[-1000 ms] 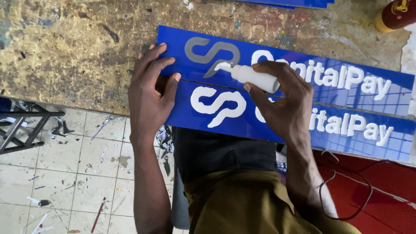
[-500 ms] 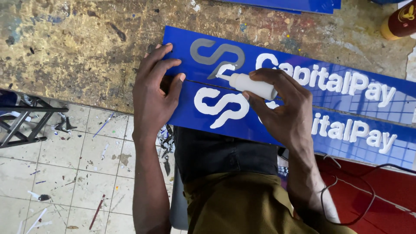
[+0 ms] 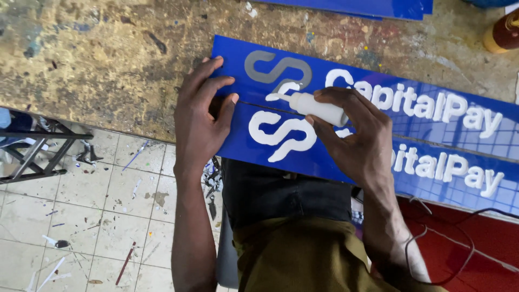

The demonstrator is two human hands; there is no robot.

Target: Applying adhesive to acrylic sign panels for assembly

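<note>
Two long blue sign panels lie side by side on a worn, paint-stained workbench [image 3: 97, 59]. The far panel [image 3: 432, 97] carries a grey S-shaped logo [image 3: 278, 70] and raised white letters. The near panel [image 3: 238, 135] has a white S-shaped logo [image 3: 281, 135] and white letters. My left hand [image 3: 203, 116] lies flat on the left ends of both panels, fingers spread. My right hand [image 3: 359, 140] grips a small white squeeze bottle [image 3: 319, 106], its nozzle pointing left and touching the lower end of the grey logo.
A brown bottle with a yellow base [image 3: 500, 32] stands at the bench's far right. Another blue panel [image 3: 378, 6] lies along the back edge. Below the bench edge are a tiled floor with scraps [image 3: 92, 216], a metal frame [image 3: 32, 151], and a black cable [image 3: 459, 238] over red flooring.
The view has shifted slightly. My right hand has moved the bottle's nozzle a little along the grey logo. My left hand stays pressed on the panels.
</note>
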